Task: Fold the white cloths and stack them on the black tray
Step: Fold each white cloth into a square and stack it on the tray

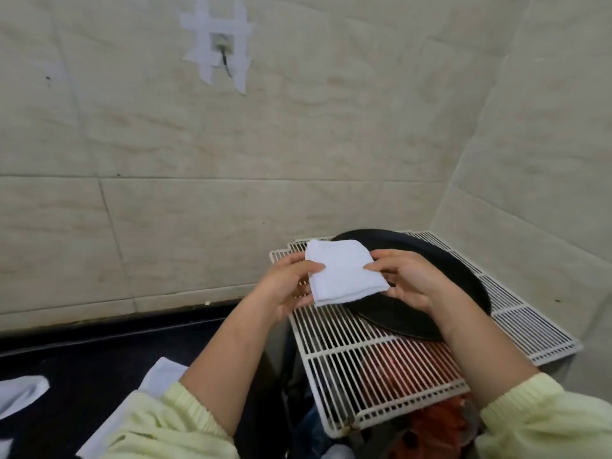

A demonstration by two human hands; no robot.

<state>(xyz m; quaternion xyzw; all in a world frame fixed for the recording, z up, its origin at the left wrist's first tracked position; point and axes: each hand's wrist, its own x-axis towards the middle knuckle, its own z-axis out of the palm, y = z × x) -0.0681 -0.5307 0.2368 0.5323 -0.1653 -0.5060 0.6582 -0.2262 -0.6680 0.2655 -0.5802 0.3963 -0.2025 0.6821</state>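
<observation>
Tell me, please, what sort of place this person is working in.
Likely a kitchen or back-of-house corner, though I cannot be sure: beige tiled walls meet in a corner, a black counter runs beneath them, and white wire racks resembling refrigerator shelves bear the black tray.

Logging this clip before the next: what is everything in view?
folded cloth: one, white, held over the tray's left edge
black tray: one, black, on the wire racks
wire racks: seemingly two, white, overlapping, in the corner
loose cloths: at least two, white, on the counter
counter: one, black, lower left
tape patch: one, white, on the tiled wall
red item: one, under the racks, unclear
sleeves: two, pale yellow, bottom
left hand: one, pinches the cloth's left side
right hand: one, pinches its right side
</observation>
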